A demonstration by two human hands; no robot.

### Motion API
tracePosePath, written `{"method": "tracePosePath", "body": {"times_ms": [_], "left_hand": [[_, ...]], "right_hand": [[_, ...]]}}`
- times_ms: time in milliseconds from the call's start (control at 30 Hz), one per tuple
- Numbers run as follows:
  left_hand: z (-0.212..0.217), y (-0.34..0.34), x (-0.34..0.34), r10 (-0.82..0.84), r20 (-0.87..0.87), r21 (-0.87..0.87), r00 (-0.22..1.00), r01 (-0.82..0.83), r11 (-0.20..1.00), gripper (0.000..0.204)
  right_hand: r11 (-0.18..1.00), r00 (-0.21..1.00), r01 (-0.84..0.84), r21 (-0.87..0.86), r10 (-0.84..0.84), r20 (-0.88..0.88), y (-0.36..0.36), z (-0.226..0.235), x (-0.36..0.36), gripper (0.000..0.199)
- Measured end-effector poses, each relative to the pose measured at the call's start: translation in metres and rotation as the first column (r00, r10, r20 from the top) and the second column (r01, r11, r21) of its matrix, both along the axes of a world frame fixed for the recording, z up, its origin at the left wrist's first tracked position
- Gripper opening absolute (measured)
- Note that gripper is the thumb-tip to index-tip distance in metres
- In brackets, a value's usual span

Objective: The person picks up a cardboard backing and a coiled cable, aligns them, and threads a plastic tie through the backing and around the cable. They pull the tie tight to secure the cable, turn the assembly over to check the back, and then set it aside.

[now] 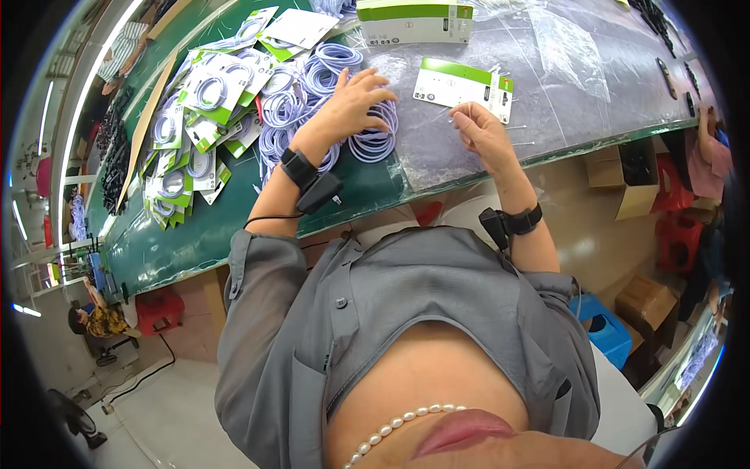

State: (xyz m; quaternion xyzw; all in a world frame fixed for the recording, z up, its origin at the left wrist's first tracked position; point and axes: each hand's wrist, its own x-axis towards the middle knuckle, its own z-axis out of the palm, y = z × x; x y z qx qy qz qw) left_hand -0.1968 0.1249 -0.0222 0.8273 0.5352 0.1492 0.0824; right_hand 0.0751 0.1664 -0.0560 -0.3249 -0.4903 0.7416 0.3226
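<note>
My left hand [353,103] is over a heap of pale purple coiled cables [334,66], its fingers spread apart. Its fingertips are by a single coil [373,144] on the heap's right side; whether they touch it I cannot tell. My right hand [481,134] is closed in a pinch just below a green and white packaging card [462,87] lying flat. Something small and pale shows at its fingertips, too small to make out. Thin white plastic ties [522,144] lie beside that hand.
Packed cables on cards [209,94] pile up at the left of the green table [168,252]. A stack of flat cards [416,23] stands at the far side. Clear plastic film [569,53] lies to the right. An open cardboard box [631,176] sits beyond the table's near edge.
</note>
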Motion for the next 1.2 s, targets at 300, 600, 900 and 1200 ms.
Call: {"method": "tracePosePath", "body": {"times_ms": [300, 600, 900, 1200], "left_hand": [[0.009, -0.035, 0.001, 0.085, 0.255, 0.299, 0.963, -0.162, 0.940, 0.017], [-0.012, -0.103, 0.009, 0.338, 0.460, 0.213, 0.821, -0.471, 0.856, 0.008], [-0.013, -0.071, 0.048, 0.598, 0.691, -0.601, 0.407, -0.137, 0.788, 0.019], [-0.024, -0.073, 0.042, 0.624, 0.780, -0.623, -0.049, 0.039, 0.781, 0.053]], "right_hand": [[0.579, 0.896, -0.204, 0.790, -0.214, 0.388, -0.035, -0.022, -0.085, 0.029], [0.759, 0.861, -0.183, 0.625, -0.182, 0.474, 0.001, -0.002, -0.033, 0.019], [0.917, 0.931, -0.219, 0.332, 0.095, 0.351, 0.012, 0.034, 0.007, 0.014], [0.923, 0.904, -0.377, 0.072, 0.350, 0.244, -0.002, 0.019, -0.013, 0.018]]}}
